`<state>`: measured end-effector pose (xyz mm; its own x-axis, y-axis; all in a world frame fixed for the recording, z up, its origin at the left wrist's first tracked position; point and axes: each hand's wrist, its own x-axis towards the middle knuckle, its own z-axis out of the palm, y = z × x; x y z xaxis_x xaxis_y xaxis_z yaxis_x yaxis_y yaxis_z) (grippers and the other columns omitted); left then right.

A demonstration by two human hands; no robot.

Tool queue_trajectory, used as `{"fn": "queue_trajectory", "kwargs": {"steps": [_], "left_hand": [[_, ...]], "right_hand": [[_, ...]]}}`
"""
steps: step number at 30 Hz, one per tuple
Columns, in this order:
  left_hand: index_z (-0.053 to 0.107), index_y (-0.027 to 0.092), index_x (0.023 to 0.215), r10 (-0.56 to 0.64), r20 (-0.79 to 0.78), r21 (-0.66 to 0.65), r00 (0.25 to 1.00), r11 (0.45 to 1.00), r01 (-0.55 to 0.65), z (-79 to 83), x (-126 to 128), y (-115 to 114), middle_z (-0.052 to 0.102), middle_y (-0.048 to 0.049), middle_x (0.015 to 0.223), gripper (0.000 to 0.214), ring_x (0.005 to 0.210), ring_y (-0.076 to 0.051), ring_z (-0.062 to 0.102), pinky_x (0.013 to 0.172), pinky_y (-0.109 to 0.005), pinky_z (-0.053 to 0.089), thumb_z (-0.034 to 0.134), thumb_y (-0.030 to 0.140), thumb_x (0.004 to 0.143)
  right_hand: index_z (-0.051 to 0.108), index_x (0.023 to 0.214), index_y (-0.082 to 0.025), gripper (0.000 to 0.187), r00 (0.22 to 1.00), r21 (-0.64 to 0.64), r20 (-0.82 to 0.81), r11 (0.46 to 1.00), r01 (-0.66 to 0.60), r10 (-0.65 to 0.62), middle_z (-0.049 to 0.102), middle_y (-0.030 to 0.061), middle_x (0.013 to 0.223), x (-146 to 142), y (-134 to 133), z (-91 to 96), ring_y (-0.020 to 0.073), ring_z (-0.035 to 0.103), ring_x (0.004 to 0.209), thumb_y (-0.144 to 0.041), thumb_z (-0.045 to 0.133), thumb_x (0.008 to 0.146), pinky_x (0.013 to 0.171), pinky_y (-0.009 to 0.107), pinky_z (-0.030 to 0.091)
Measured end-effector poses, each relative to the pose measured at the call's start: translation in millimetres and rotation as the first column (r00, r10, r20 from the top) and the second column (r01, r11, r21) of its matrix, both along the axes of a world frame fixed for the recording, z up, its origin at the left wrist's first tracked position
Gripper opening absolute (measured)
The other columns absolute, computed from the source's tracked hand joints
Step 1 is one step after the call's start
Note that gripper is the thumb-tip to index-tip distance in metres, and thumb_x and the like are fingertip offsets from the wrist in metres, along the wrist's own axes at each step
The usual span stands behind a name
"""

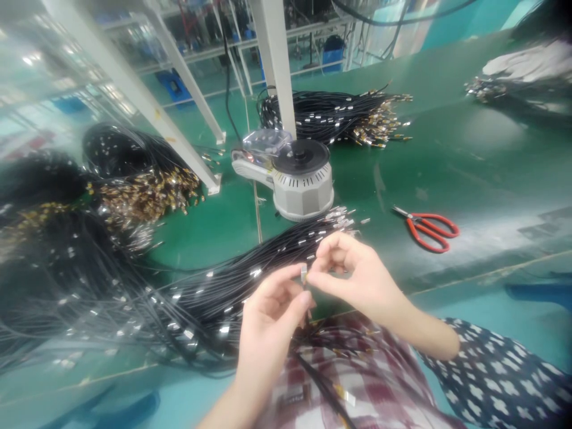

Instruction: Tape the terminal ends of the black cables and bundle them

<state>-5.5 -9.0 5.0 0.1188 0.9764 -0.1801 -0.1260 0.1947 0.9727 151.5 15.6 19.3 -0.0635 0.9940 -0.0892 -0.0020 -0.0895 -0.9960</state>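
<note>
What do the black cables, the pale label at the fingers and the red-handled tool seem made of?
Cables: probably plastic- or rubber-sheathed, smooth black, bending in loose curves.
Label: plain pale finish; paper or plastic film, too blurred to tell.
Tool: likely metal tip, grey and bright; handles look plastic-coated, evenly red.

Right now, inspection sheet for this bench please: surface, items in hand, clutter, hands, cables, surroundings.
Surface: green bench top, scuffed.
Items in hand: small pale piece at the fingertips; too blurred to identify.
Clutter: red-handled cutters lying on the right; round grey machine mid-bench.
Hands: left hand and right hand meet at the piece; exact grip unclear.
Cables: long black bundle before the machine; another bundle behind it.
Surroundings: white post; blurred racks beyond.
</note>
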Motion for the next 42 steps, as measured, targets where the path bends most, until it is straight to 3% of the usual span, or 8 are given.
{"fn": "queue_trajectory", "kwargs": {"steps": [6,11,14,17,21,30,37,42], "left_hand": [[0.072,0.016,0.083,0.106,0.094,-0.034,0.990,0.994,-0.103,1.1,1,9,0.069,-0.0006,0.071,0.012,0.053,-0.008,0.054,0.050,-0.019,0.043,0.078,0.025,0.076],[0.071,0.015,0.085,0.045,0.221,-0.095,0.974,0.995,-0.024,8.1,2,13,0.066,-0.0007,0.069,0.011,0.058,-0.010,0.058,0.057,-0.021,0.047,0.075,0.023,0.079],[0.068,0.017,0.090,0.008,0.305,-0.164,0.952,0.985,0.045,9.6,3,11,0.066,0.0000,0.073,0.022,0.063,-0.010,0.058,0.060,-0.021,0.046,0.080,0.020,0.072],[0.065,0.016,0.080,-0.017,0.317,-0.212,0.948,0.973,0.089,8.2,2,10,0.064,0.0015,0.070,0.025,0.060,-0.008,0.055,0.058,-0.019,0.043,0.085,0.016,0.064],[0.062,0.014,0.066,-0.001,0.305,-0.254,0.952,0.964,0.082,7.9,1,9,0.062,0.0010,0.060,0.023,0.054,-0.008,0.054,0.055,-0.019,0.040,0.084,0.019,0.066],[0.065,0.013,0.072,-0.028,0.390,-0.266,0.920,0.953,0.142,6.8,4,5,0.069,-0.0024,0.060,0.016,0.052,-0.011,0.060,0.055,-0.021,0.046,0.076,0.023,0.078],[0.064,0.014,0.071,-0.049,0.408,-0.253,0.911,0.953,0.164,2.7,5,5,0.066,-0.0005,0.057,0.019,0.048,-0.010,0.059,0.053,-0.021,0.046,0.073,0.027,0.080],[0.063,0.014,0.074,-0.022,0.418,-0.271,0.908,0.951,0.147,3.4,3,6,0.067,0.0001,0.059,0.019,0.047,-0.009,0.058,0.050,-0.019,0.045,0.074,0.029,0.080]], "right_hand": [[0.050,0.084,-0.022,0.023,0.999,0.017,0.022,0.999,-0.030,0.030,0.071,-0.0036,0.072,-3,-2,-2.2,0.0146,0.066,0.068,-0.015,0.069,0.074,0.067,0.030,0.042],[0.052,0.089,-0.022,0.023,0.998,-0.010,0.038,0.998,-0.057,0.057,0.074,-0.0002,0.077,2,-3,2.1,0.0184,0.069,0.075,-0.019,0.069,0.076,0.073,0.034,0.045],[0.052,0.089,-0.022,0.022,0.998,-0.010,0.049,0.999,-0.048,0.048,0.075,0.0003,0.076,6,-4,4.8,0.0191,0.069,0.075,-0.019,0.070,0.076,0.074,0.035,0.046],[0.052,0.088,-0.022,0.022,0.997,-0.014,0.055,0.999,-0.045,0.046,0.075,-0.0004,0.076,7,-6,7.1,0.0187,0.068,0.075,-0.019,0.070,0.075,0.074,0.035,0.045],[0.052,0.087,-0.022,0.024,1.000,-0.042,0.005,0.999,-0.022,0.022,0.075,-0.0019,0.074,5,-7,9.4,0.0169,0.068,0.071,-0.018,0.072,0.074,0.071,0.032,0.046],[0.048,0.082,-0.022,0.029,0.988,-0.114,-0.153,0.993,-0.033,0.016,0.074,-0.0029,0.068,2,-4,6.4,0.0147,0.069,0.063,-0.016,0.074,0.071,0.067,0.030,0.052],[0.046,0.076,-0.022,0.029,0.974,-0.066,-0.222,0.998,0.018,-0.033,0.070,-0.0031,0.071,-5,-4,-0.9,0.0134,0.068,0.065,-0.015,0.074,0.070,0.064,0.027,0.052],[0.049,0.083,-0.022,0.027,0.975,-0.100,-0.223,0.994,-0.046,0.023,0.072,-0.0025,0.070,-4,-2,-0.5,0.0152,0.069,0.066,-0.021,0.074,0.073,0.067,0.030,0.051]]}}
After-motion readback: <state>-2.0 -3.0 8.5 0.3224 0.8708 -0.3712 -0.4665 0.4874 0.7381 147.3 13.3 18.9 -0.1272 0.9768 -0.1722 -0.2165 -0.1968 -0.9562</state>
